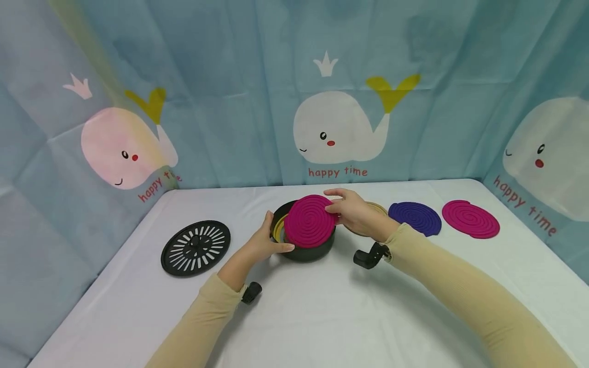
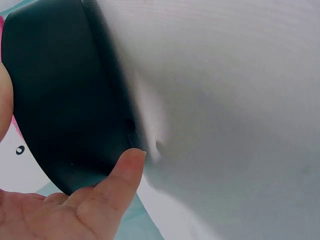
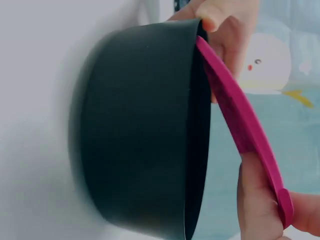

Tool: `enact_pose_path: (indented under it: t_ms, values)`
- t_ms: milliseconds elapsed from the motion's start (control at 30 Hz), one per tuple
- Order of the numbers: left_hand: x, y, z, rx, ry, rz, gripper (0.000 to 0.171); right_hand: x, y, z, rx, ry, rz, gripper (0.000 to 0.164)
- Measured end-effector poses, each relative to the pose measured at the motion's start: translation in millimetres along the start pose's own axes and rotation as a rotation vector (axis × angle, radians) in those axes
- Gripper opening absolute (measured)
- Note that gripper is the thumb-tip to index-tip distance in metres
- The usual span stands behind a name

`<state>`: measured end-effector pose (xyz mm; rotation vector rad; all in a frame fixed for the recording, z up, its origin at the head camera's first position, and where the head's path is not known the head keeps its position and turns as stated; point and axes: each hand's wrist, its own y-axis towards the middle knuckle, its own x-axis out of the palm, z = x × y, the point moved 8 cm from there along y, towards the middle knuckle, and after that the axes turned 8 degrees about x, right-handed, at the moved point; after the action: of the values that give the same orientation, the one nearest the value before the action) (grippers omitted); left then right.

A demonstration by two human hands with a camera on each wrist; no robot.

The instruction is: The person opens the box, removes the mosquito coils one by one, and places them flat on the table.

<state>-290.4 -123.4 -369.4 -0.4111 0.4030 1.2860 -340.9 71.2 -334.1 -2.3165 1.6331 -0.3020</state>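
Observation:
My right hand [image 1: 358,212] pinches the edge of a magenta spiral coaster [image 1: 309,221] between thumb and fingers. The coaster is tilted over the mouth of a round black container [image 1: 307,254], its lower edge right at the rim in the right wrist view. Around the container's left side, my left hand [image 1: 258,246] grips the wall, thumb toward the front. Part of a yellow round piece [image 1: 277,231] shows inside; the coaster hides the rest. In the left wrist view, a fingertip [image 2: 132,159] lies against the container's dark side near its base.
To the left lies a black slotted lid [image 1: 195,248] with a centre knob. On the right lie a blue-purple spiral coaster [image 1: 414,219], another magenta coaster [image 1: 470,220] and a tan disc [image 1: 378,207] partly behind my right hand. A whale-print curtain [image 1: 239,128] surrounds the white table [image 1: 313,317].

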Motion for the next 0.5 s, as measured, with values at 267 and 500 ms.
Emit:
enact_pose_path:
  t_ms: [267, 500]
  values:
    - [1.0, -1.6, -3.9, -0.003, 0.021, 0.006, 0.112, -28, -26, 3, -0.066, 0.088, 0.003, 0.054]
    - [1.0, -2.5, -0.4, -0.020, 0.014, 0.012, 0.111, -54, -46, 12, -0.091, 0.065, 0.032, 0.054]
